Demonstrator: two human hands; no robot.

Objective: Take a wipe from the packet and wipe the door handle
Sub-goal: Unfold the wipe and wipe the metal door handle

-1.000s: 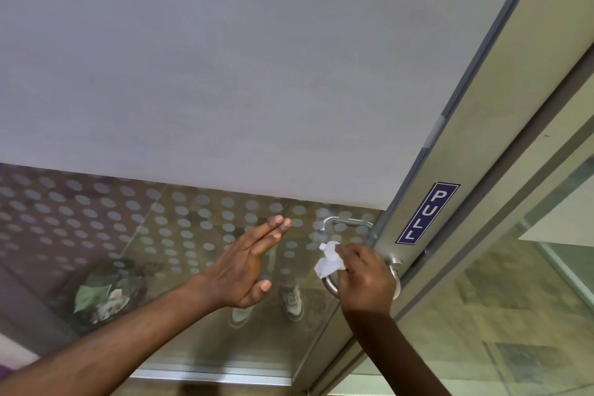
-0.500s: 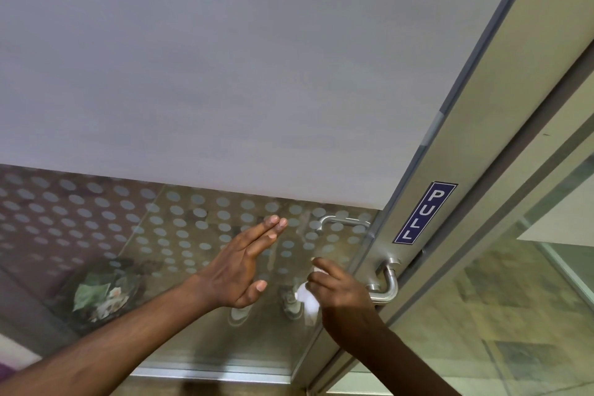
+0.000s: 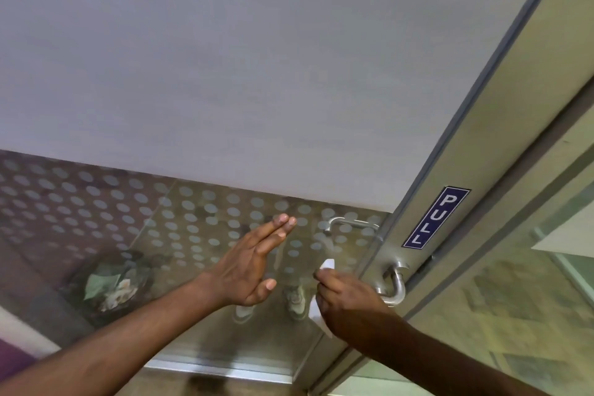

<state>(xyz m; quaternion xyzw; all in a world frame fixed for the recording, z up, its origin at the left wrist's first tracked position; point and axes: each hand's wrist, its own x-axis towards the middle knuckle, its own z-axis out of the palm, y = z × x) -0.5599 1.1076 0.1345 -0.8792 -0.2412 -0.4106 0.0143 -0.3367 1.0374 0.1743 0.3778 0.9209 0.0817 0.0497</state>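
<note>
Wipe (image 3: 328,265) already out, bunched in the closed right hand (image 3: 348,302) just beside the metal handle (image 3: 397,286). Left hand (image 3: 252,267) open and flat against the glass door (image 3: 193,235). Wiping looks underway; packet unseen.

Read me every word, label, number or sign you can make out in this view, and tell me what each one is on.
"PULL": white capital letters running down a dark blue sticker on the metal door frame, just above the door handle.
No other text, number or brand shows; the white wipe in the right hand looks blank, and the left hand holds nothing.
</note>
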